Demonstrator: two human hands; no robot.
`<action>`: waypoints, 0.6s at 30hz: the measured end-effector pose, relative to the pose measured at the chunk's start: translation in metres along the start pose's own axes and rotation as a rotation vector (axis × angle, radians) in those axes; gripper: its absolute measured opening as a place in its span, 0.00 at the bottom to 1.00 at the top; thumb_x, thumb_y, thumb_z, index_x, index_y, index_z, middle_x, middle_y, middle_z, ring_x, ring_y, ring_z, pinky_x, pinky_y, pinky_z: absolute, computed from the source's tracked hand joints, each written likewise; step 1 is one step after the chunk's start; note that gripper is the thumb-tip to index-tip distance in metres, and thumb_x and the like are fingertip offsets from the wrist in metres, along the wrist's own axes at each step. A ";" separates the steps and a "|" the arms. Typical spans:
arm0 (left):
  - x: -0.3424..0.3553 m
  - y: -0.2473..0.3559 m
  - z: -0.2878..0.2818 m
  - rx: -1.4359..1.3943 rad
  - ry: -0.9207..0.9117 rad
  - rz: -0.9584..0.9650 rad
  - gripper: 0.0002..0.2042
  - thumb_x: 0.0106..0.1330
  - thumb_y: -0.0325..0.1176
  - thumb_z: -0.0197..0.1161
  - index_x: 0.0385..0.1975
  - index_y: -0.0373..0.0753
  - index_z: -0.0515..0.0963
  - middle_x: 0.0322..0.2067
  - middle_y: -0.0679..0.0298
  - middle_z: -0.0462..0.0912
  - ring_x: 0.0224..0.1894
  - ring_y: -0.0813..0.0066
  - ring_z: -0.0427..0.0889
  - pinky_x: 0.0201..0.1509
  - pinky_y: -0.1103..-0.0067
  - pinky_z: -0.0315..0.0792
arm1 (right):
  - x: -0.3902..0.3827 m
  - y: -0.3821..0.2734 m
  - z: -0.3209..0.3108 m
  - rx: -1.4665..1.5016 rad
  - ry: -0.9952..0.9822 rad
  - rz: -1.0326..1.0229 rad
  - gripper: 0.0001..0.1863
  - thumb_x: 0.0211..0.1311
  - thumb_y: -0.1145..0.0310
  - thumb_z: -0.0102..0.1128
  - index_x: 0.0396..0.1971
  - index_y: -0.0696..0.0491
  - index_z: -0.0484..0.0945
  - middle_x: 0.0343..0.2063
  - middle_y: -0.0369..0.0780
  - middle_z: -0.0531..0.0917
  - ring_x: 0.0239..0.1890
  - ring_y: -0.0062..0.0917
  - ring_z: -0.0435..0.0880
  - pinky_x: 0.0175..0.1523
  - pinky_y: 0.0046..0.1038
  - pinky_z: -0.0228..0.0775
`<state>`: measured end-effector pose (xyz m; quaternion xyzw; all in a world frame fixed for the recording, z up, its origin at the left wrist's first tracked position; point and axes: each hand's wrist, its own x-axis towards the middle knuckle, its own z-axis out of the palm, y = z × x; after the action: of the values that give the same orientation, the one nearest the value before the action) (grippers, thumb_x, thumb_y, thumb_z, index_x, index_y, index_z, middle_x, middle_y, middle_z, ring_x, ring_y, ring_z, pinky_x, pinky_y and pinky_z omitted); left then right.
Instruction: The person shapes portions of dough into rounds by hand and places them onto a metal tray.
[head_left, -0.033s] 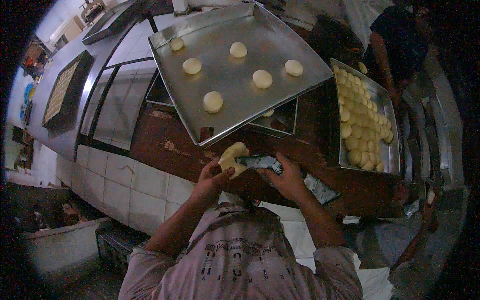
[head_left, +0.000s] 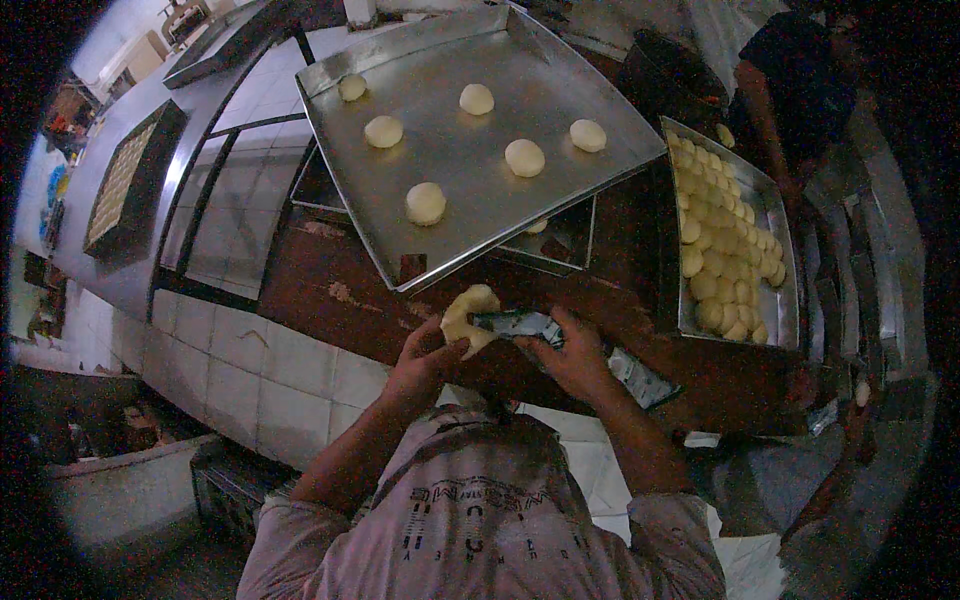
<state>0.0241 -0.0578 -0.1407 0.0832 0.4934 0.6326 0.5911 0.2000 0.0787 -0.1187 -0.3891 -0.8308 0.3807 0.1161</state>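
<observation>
My left hand (head_left: 420, 358) holds a flattened piece of pale dough (head_left: 468, 312) in front of me, its thumb on the near side and its fingers partly hidden behind the dough. My right hand (head_left: 578, 362) is closed around the middle of a long printed plastic piping bag (head_left: 640, 377). The bag's narrow end meets the dough, and its wide end sticks out past my right wrist. Just beyond my hands, a large metal tray (head_left: 455, 60) carries several round dough balls (head_left: 524, 158), set well apart.
Under the big tray lies another tray (head_left: 575, 235) on the brown table (head_left: 330, 260). To the right, a deep tray (head_left: 785, 255) is packed with dough balls. People stand at the right, one near that tray (head_left: 800, 90). A steel counter (head_left: 110, 160) is at left.
</observation>
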 end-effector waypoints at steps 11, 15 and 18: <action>-0.035 0.023 -0.014 -0.246 -0.223 0.249 0.31 0.47 0.30 0.54 0.57 0.32 0.60 0.52 0.53 0.69 0.52 0.62 0.71 0.56 0.71 0.65 | -0.008 -0.006 -0.004 -0.145 -0.087 -0.087 0.26 0.49 0.60 0.65 0.47 0.55 0.71 0.41 0.48 0.76 0.48 0.44 0.72 0.54 0.36 0.63; -0.059 0.054 -0.010 -0.136 -0.333 0.338 0.37 0.46 0.31 0.57 0.61 0.31 0.54 0.58 0.52 0.62 0.61 0.59 0.62 0.64 0.67 0.54 | -0.010 -0.056 -0.020 -0.158 0.064 -0.373 0.32 0.46 0.59 0.66 0.53 0.51 0.69 0.42 0.44 0.74 0.50 0.42 0.68 0.56 0.38 0.60; -0.052 0.051 0.017 0.320 -0.355 0.427 0.33 0.57 0.30 0.55 0.63 0.32 0.51 0.63 0.55 0.54 0.63 0.66 0.58 0.65 0.72 0.50 | 0.002 -0.090 -0.025 -0.048 0.151 -0.577 0.31 0.44 0.61 0.67 0.52 0.48 0.71 0.41 0.41 0.74 0.48 0.37 0.69 0.53 0.36 0.61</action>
<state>0.0165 -0.0822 -0.0702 0.3859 0.4470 0.6325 0.5012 0.1610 0.0570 -0.0365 -0.1669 -0.9048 0.2820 0.2718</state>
